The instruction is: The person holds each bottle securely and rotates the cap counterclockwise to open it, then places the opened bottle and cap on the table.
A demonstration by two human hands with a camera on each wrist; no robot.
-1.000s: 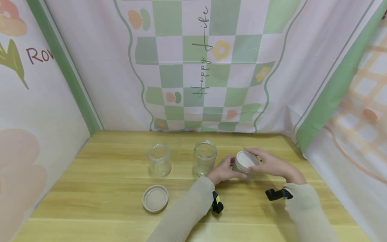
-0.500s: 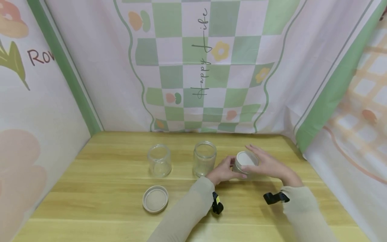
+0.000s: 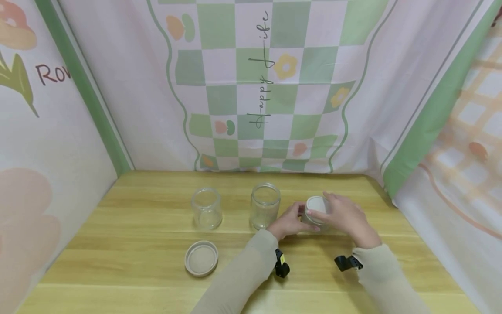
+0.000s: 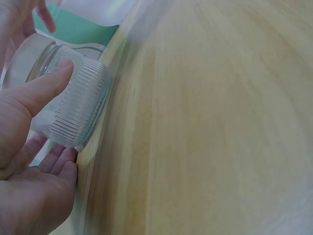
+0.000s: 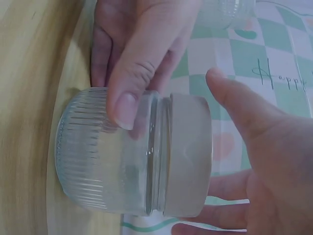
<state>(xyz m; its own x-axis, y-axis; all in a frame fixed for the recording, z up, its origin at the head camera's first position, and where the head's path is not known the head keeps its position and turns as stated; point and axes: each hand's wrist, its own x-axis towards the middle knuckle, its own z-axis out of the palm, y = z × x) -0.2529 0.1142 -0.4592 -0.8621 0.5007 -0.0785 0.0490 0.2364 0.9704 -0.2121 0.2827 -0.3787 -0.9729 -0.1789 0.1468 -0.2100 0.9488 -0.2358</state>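
Observation:
A short ribbed glass jar stands on the table with a pale lid on its mouth. My left hand grips the jar's side, its thumb across the glass in the left wrist view and its fingers behind. Around the lid's right side hovers my right hand, fingers spread. In the right wrist view its thumb stands clear of the lid, while the other fingers reach past the lid's far side; whether they touch it I cannot tell.
To the left stand two lidless glass jars: a taller one close to my left hand and a shorter one further left. Another lid lies upturned on the wooden table. A printed curtain hangs behind the table.
My right hand has turned about the lid, its thumb sweeping left over the top and its wrist shifting left toward me. The left hand and the jar have stayed put.

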